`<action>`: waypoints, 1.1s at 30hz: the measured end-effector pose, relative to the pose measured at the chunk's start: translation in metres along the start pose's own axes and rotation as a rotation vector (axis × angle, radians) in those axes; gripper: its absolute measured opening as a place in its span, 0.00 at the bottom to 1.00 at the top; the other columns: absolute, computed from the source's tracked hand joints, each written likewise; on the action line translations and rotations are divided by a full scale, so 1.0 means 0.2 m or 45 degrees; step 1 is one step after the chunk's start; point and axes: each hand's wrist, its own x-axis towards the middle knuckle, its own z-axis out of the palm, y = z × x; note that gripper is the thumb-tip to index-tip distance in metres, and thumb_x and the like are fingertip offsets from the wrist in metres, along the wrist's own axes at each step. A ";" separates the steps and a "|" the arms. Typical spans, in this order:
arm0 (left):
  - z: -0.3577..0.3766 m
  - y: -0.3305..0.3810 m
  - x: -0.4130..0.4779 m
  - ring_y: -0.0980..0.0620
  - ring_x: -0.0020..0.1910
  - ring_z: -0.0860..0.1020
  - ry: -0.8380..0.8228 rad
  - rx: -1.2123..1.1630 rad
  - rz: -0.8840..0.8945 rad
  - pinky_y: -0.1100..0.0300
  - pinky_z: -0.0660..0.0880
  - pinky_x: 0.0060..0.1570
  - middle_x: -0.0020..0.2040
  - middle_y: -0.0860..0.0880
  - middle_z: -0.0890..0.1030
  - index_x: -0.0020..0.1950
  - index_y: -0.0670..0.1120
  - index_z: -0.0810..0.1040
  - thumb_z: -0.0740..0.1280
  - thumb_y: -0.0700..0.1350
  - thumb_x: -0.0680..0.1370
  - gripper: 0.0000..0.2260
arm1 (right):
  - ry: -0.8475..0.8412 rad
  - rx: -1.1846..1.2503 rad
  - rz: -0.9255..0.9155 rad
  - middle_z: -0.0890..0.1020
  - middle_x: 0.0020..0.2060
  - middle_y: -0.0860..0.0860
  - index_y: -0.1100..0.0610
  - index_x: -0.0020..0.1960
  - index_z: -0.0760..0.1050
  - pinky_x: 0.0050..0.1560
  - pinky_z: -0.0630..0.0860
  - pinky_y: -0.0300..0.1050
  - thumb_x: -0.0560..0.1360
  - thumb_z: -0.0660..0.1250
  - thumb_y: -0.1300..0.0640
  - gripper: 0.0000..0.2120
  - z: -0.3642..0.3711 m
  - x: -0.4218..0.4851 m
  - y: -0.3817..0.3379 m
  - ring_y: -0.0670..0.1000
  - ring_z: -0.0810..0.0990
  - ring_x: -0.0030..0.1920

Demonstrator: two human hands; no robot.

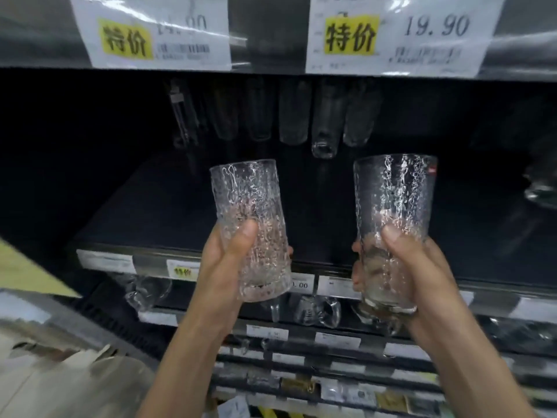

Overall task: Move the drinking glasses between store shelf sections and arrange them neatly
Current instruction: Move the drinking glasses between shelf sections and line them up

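The left hand (221, 267) curls its fingers round the left glass (247, 200) low down; at three o'clock the right hand (428, 273) likewise clasps the right glass (394, 191), both before the shelf (150, 218).

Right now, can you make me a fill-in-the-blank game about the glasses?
The left hand and right hand hold ____ glasses altogether.
The left glass and right glass are ____, with no drink inside.
The price tag above the right glass reads ____.
Missing words: two, empty, 19.90.
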 end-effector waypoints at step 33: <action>0.13 0.08 0.34 0.53 0.54 0.83 -0.323 0.413 0.337 0.53 0.79 0.57 0.54 0.46 0.83 0.60 0.44 0.76 0.72 0.55 0.76 0.20 | 0.259 -0.299 -0.266 0.85 0.48 0.42 0.45 0.59 0.75 0.51 0.77 0.44 0.65 0.74 0.40 0.25 -0.05 0.00 -0.09 0.42 0.83 0.49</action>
